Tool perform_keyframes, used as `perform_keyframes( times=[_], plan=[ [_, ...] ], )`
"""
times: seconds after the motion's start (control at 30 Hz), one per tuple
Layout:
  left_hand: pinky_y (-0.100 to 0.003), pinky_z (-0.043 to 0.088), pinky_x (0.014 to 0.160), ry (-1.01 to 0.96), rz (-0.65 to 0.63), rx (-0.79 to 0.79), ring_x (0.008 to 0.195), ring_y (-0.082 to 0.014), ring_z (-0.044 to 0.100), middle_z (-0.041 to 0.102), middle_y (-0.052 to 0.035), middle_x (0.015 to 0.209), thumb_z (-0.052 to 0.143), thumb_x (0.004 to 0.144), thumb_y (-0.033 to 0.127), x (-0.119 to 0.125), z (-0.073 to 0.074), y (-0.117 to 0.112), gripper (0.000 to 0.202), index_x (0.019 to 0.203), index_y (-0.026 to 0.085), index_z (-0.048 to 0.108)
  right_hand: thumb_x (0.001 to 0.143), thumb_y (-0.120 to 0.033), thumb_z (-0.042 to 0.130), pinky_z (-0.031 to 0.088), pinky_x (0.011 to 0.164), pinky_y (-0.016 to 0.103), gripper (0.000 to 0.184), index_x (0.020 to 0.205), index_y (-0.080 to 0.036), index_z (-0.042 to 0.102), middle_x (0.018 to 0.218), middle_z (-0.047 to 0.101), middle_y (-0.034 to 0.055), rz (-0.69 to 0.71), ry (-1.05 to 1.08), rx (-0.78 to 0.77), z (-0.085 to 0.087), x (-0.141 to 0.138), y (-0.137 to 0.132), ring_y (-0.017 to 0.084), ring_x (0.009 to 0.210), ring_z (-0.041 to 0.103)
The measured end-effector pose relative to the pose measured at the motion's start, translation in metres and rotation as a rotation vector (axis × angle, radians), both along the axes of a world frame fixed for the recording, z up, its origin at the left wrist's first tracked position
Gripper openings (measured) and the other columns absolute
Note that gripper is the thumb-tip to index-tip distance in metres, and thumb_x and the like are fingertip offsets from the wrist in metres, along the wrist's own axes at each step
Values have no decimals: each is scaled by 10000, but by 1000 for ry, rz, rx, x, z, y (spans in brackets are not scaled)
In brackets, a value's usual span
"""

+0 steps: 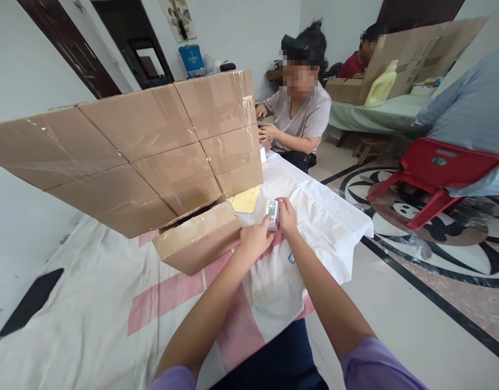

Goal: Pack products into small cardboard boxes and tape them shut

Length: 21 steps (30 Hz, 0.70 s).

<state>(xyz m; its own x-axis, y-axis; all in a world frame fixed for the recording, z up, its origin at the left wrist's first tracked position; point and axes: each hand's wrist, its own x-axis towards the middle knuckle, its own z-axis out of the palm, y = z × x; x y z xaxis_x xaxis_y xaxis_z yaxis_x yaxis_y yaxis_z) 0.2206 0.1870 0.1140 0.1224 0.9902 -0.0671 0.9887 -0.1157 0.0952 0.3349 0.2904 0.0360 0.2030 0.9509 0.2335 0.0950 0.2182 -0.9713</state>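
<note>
Between my hands is a small white box (273, 221) with a greyish-green picture or window on its top face. My right hand (287, 218) grips its right side, fingers bent around the far edge. At the near left corner, my left hand (255, 239) has its index finger and thumb against the box, the other fingers curled. Just left of that hand lies a long cardboard box (200, 238). A small blue-rimmed item (291, 258) rests on the white cloth (326, 216) beside my right forearm.
A tall cardboard panel (151, 157) stands on the left, with a yellow sheet (246, 200) by its foot. Across the table a person (302, 114) handles something. A red stool (444, 168), seated people and a yellow bottle (382, 84) are on the right.
</note>
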Motion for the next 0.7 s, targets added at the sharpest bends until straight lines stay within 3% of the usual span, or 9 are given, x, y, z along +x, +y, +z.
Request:
perform_keyframes(
  times=[0.17,0.37,0.47,0.57,0.7],
  plan=[
    [-332,478,765,-50,-46,25,937,-272,721,760,-85,1047,501,962,410,-10,-10,16,538,1484,297,434,929,-463,390,434,918,325,332,945,-239,635,997,685,37,-5,-5,0,0,0,1,225,990,607],
    [-315,452,712,-146,-55,27,944,-272,719,769,-52,1038,511,950,413,-8,-7,17,437,1382,354,548,931,-454,388,440,921,329,326,944,-243,635,998,692,40,-12,2,8,-2,0,3,229,998,607],
    [-320,445,702,-236,87,24,929,-277,711,767,-72,1029,530,929,448,-4,-4,22,450,1357,315,571,927,-447,393,451,886,329,315,912,-243,632,939,686,34,-13,10,12,-2,-1,4,229,951,612],
    [-329,434,715,-379,248,58,932,-284,691,760,-87,981,549,909,463,-2,-5,31,378,1217,270,653,927,-440,393,458,854,325,304,901,-247,627,908,674,26,-16,17,12,-2,-1,5,225,915,611],
    [-321,409,718,-639,294,-45,889,-262,655,739,-79,929,620,852,337,-9,-10,48,189,949,216,727,929,-434,388,463,843,319,307,904,-249,632,911,674,22,-22,16,4,-4,-2,6,220,907,611]
  ],
)
